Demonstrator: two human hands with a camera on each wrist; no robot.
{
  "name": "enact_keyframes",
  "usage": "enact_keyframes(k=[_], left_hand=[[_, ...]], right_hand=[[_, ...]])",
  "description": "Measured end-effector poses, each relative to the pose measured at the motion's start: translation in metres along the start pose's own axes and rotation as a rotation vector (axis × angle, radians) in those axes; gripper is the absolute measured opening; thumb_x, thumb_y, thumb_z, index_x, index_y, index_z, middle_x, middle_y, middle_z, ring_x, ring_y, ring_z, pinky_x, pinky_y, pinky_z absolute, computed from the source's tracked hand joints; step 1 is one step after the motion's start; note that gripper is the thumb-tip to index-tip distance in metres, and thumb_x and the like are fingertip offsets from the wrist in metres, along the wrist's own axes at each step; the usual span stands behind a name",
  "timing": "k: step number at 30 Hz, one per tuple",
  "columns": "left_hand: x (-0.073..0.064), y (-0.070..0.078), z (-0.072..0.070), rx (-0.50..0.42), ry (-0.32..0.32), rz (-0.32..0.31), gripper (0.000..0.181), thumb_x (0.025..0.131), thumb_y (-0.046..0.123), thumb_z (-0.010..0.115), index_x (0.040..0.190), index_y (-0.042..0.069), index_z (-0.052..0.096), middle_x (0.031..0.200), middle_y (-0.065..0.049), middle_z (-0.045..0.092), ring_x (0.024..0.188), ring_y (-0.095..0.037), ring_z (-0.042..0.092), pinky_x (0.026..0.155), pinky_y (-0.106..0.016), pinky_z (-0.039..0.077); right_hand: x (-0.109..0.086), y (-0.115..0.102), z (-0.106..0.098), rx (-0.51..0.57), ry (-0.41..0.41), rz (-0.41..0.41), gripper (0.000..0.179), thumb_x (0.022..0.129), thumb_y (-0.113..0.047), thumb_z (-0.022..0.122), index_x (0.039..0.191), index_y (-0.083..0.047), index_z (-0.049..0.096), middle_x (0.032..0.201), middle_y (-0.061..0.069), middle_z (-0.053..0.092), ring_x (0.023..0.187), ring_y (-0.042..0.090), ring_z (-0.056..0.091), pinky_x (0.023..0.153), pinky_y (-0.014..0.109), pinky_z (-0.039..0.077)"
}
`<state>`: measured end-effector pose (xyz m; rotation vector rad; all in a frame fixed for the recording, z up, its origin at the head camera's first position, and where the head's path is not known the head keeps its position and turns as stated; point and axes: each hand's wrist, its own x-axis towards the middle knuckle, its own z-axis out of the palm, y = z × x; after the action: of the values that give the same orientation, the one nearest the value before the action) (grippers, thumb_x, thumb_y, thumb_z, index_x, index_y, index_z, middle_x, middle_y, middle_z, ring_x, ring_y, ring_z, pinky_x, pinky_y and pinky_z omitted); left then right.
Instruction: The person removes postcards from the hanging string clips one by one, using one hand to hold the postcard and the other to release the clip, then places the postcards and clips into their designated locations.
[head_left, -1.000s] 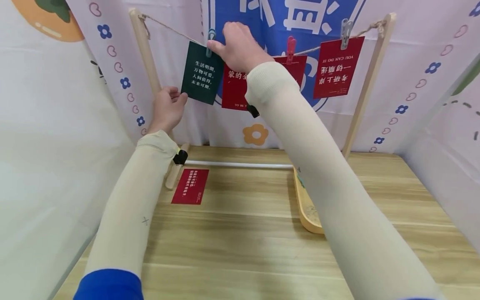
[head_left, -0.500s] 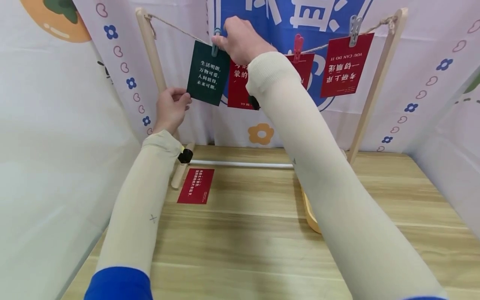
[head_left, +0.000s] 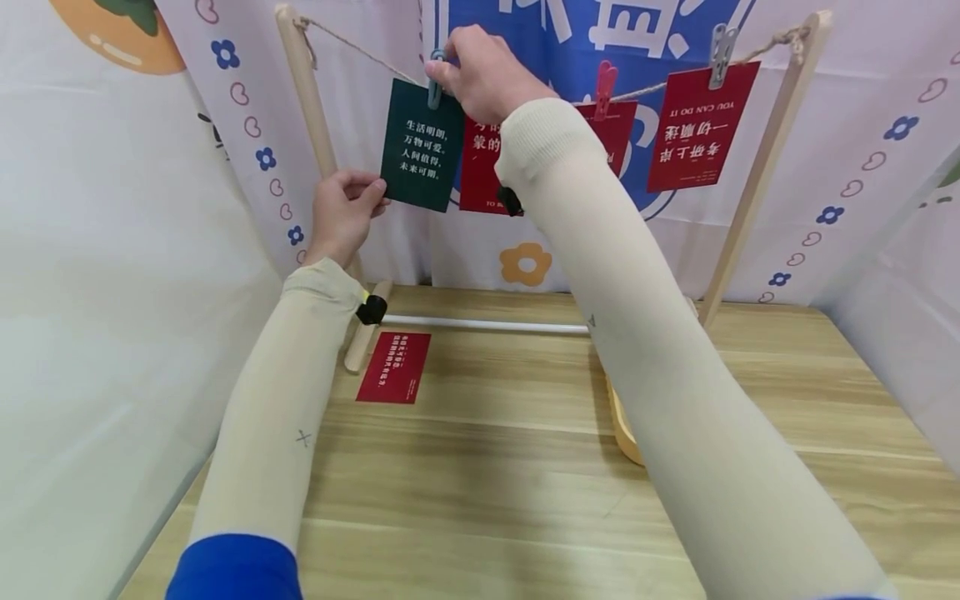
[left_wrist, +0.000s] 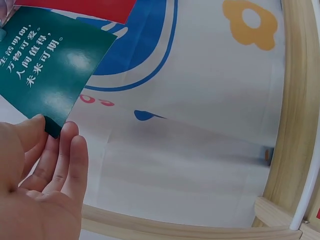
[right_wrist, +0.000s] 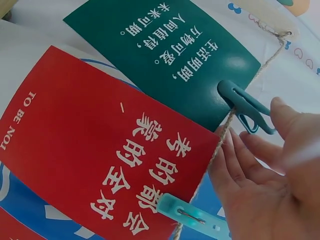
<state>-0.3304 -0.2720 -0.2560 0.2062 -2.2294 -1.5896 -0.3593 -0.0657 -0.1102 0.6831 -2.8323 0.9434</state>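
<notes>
A dark green card (head_left: 422,146) with white writing hangs at the left part of the twine. My left hand (head_left: 345,212) pinches its lower left corner between thumb and fingers, as the left wrist view shows closely. At the card's top edge, a dark teal clothespin (right_wrist: 245,107) sits over card and twine. My right hand (head_left: 491,75) holds the handle end of that clothespin between thumb and fingers. Beside the green card hangs a red card (right_wrist: 115,140), clipped by a lighter teal clothespin (right_wrist: 192,215). In the head view my right hand and sleeve partly cover this red card.
The twine (head_left: 360,52) runs between two wooden posts (head_left: 765,167). Farther right hang red cards under a pink clothespin (head_left: 605,87) and a grey clothespin (head_left: 722,57). Another red card (head_left: 393,367) lies on the table (head_left: 480,492). My right arm partly hides a yellow tray (head_left: 626,429).
The head view has shifted slightly, so the scene sits farther right. Both hands keep nearly the same places at the green card and its clothespin.
</notes>
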Motion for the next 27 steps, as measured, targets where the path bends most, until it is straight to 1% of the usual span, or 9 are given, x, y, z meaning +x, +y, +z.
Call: enact_keyframes(k=[3, 8, 10, 13, 20, 24, 27], left_hand=[[-0.0002, 0.0008, 0.0005, -0.009, -0.002, 0.001, 0.029, 0.108, 0.022, 0.060, 0.133, 0.010, 0.066, 0.111, 0.003, 0.065, 0.104, -0.012, 0.068, 0.106, -0.027, 0.057], [-0.0004, 0.0015, 0.0003, -0.011, 0.000, 0.007, 0.028, 0.108, 0.022, 0.060, 0.132, 0.010, 0.067, 0.110, 0.004, 0.065, 0.103, -0.011, 0.067, 0.107, -0.027, 0.057], [-0.0006, 0.0017, -0.0001, -0.008, 0.004, 0.008, 0.027, 0.108, 0.022, 0.060, 0.132, 0.010, 0.066, 0.110, 0.004, 0.065, 0.104, -0.011, 0.067, 0.107, -0.027, 0.057], [-0.0009, 0.0025, 0.0001, -0.008, 0.005, 0.006, 0.027, 0.108, 0.021, 0.060, 0.132, 0.010, 0.066, 0.110, 0.004, 0.064, 0.104, -0.012, 0.067, 0.107, -0.027, 0.057], [-0.0003, 0.0053, 0.0024, -0.010, 0.002, -0.005, 0.028, 0.108, 0.021, 0.059, 0.133, 0.010, 0.066, 0.112, 0.003, 0.064, 0.106, -0.012, 0.067, 0.107, -0.027, 0.056], [0.0007, 0.0061, 0.0026, -0.026, 0.003, -0.016, 0.027, 0.108, 0.021, 0.060, 0.132, 0.011, 0.066, 0.113, 0.003, 0.064, 0.106, -0.013, 0.067, 0.107, -0.027, 0.057], [0.0014, 0.0053, 0.0022, -0.031, 0.003, -0.020, 0.026, 0.108, 0.020, 0.060, 0.131, 0.011, 0.066, 0.113, 0.003, 0.064, 0.106, -0.013, 0.067, 0.107, -0.027, 0.057]], right_hand=[[0.0015, 0.0020, 0.0000, 0.035, 0.018, -0.007, 0.048, 0.109, -0.045, 0.045, 0.152, -0.024, 0.050, 0.145, 0.002, 0.060, 0.129, 0.014, 0.058, 0.118, 0.030, 0.048], [0.0046, 0.0056, -0.0015, 0.092, 0.041, -0.009, 0.047, 0.108, -0.048, 0.048, 0.149, -0.025, 0.056, 0.128, -0.002, 0.058, 0.117, 0.009, 0.053, 0.114, 0.029, 0.052], [0.0055, 0.0065, -0.0019, 0.121, 0.042, -0.008, 0.047, 0.107, -0.048, 0.049, 0.148, -0.026, 0.058, 0.124, -0.004, 0.057, 0.115, 0.009, 0.052, 0.113, 0.029, 0.052], [0.0049, 0.0068, -0.0015, 0.170, 0.057, -0.021, 0.044, 0.107, -0.045, 0.051, 0.146, -0.025, 0.061, 0.125, -0.003, 0.059, 0.115, 0.009, 0.055, 0.113, 0.029, 0.052], [-0.0017, 0.0047, -0.0014, 0.286, 0.092, -0.069, 0.040, 0.105, -0.039, 0.058, 0.140, -0.021, 0.063, 0.134, 0.001, 0.066, 0.123, 0.013, 0.063, 0.115, 0.027, 0.050], [-0.0041, 0.0027, -0.0021, 0.294, 0.106, -0.071, 0.039, 0.104, -0.039, 0.061, 0.137, -0.020, 0.065, 0.131, 0.001, 0.066, 0.121, 0.012, 0.063, 0.115, 0.027, 0.051], [-0.0041, 0.0024, -0.0015, 0.280, 0.113, -0.075, 0.037, 0.104, -0.039, 0.060, 0.134, -0.020, 0.066, 0.128, 0.000, 0.067, 0.118, 0.011, 0.062, 0.114, 0.027, 0.051]])
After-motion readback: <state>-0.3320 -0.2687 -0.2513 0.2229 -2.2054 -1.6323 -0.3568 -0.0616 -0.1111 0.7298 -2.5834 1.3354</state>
